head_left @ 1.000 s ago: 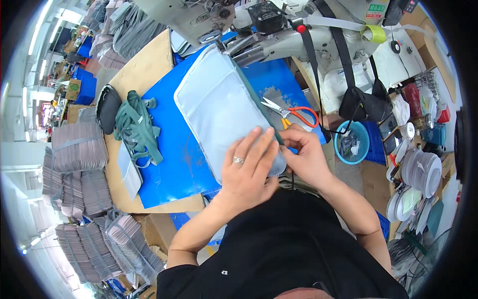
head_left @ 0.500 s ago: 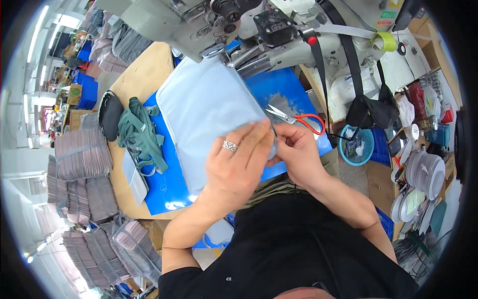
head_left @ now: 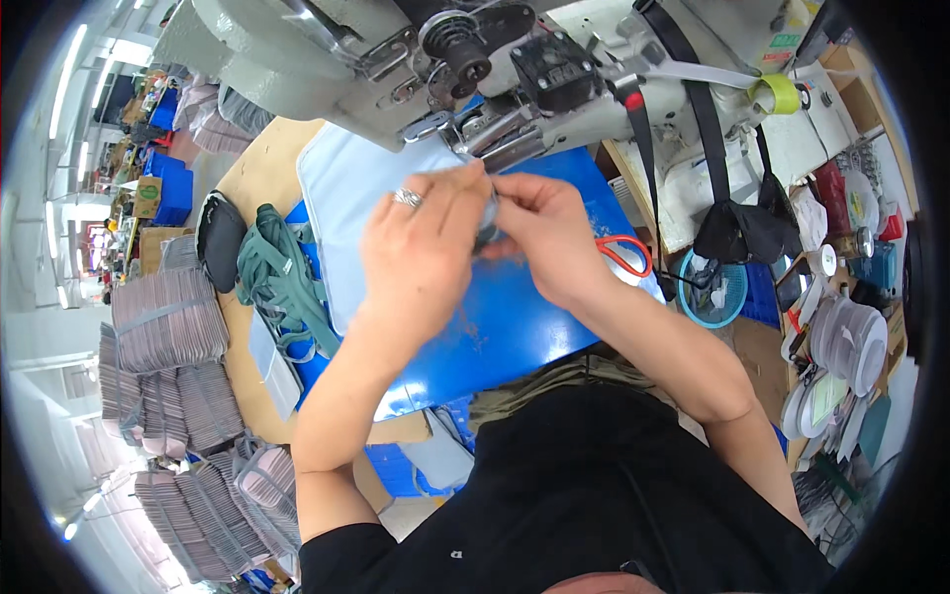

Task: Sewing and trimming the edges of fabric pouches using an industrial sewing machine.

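1. While both hands meet just below the sewing machine, the left hand lies over the edge of the pale blue fabric panel, its fingers pressed together and curled toward the right hand — a ring shows on one finger.
2. Right hand: its fingertips are drawn together, pinching a small grey bit of the panel's edge against the left hand's fingertips.
3. The pale blue fabric panel lies on the blue mat, reaching from under the machine's head toward the person's left; most of it shows left of the left hand.
4. Orange-handled scissors lie on the mat just beside the right wrist.
5. A bundle of green straps rests left of the panel — near it, not under the hands.
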Motion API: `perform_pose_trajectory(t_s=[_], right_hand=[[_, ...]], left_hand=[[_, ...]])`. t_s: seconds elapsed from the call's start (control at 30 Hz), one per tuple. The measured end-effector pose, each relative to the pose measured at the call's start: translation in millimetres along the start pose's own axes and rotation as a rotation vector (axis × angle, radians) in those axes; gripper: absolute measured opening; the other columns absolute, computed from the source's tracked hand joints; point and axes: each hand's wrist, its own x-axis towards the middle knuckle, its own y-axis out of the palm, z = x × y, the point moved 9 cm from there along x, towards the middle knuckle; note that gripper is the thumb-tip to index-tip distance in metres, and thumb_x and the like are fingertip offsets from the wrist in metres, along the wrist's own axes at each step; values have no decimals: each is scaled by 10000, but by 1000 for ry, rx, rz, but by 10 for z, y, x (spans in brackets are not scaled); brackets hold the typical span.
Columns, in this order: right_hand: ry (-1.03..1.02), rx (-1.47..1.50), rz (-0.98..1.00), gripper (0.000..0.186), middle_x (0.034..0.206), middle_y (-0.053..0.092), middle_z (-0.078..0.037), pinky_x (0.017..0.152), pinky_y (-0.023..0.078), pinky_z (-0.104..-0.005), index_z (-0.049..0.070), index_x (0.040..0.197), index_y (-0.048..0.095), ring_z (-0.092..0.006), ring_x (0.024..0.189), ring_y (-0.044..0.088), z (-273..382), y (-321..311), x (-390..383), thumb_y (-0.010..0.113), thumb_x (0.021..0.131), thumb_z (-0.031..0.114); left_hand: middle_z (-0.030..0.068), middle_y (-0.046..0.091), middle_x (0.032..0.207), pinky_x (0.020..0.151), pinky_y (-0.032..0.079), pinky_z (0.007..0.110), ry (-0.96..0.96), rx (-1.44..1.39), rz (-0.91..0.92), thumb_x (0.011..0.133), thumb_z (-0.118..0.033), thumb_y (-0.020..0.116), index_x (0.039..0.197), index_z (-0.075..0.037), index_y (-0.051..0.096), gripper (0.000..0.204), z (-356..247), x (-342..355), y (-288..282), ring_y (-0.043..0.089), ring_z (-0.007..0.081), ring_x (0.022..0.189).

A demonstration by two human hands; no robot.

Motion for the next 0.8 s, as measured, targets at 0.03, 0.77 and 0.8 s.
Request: perform_pose_trajectory(t_s=[0.03,0.77,0.8], right_hand=[[-7,-26,2,225,932,705,-23,649,605,-262,-5,1150,725,-85,803,673,27,4,40,690,948,88],[-123,-388,-27,303,939,724,-54,706,515,-279,4,1111,719,-105,773,635,228,21,28,730,812,51],[-118,-342,8,305,951,722,-44,693,508,-264,5,1130,728,-84,773,623,247,46,19,720,826,33]], left_hand=[[55,673,1279,780,529,363,-4,32,9,766,-40,662,1230,-71,680,466,33,0,6,659,241,1044],[92,538,936,602,566,381,143,351,473,839,-75,629,1459,-305,591,663,201,-117,-492,664,248,732],[92,544,942,605,568,374,164,372,496,847,-91,626,1445,-292,605,631,198,-107,-486,667,247,745]])
